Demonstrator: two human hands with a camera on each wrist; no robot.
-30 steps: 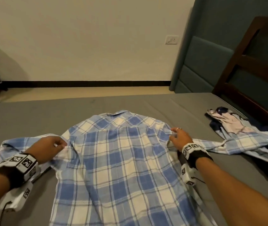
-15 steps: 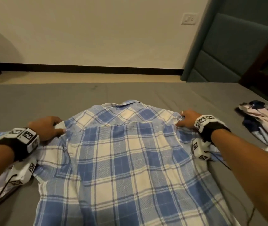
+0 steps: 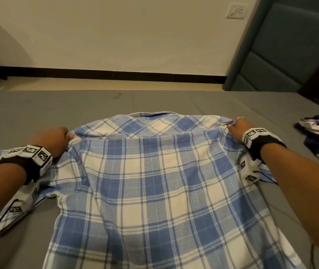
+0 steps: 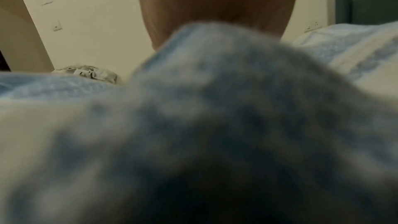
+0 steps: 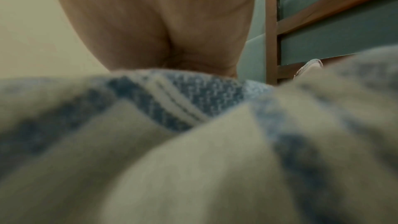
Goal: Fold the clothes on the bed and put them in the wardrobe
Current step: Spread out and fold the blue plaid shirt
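Note:
A blue and white plaid shirt (image 3: 154, 181) lies back-up on the grey bed (image 3: 38, 109), collar at the far end. My left hand (image 3: 57, 138) pinches its left shoulder seam. At the opposite shoulder my right hand (image 3: 236, 129) pinches the cloth the same way. Both sleeves trail out to the sides under my wrists. In the left wrist view the plaid shirt (image 4: 215, 108) fills the frame as a blur below the palm. The right wrist view shows the plaid shirt (image 5: 172, 100) bunched under the heel of the hand; the fingers are hidden.
A crumpled heap of other clothes (image 3: 317, 133) lies at the right edge of the bed. A teal padded headboard (image 3: 290, 55) with a dark wooden frame stands at the right. A cream wall with a black skirting runs beyond the bed.
Both hands have slid up along the shirt to the shoulder seams and spread it wider. The head view has come closer over the shirt.

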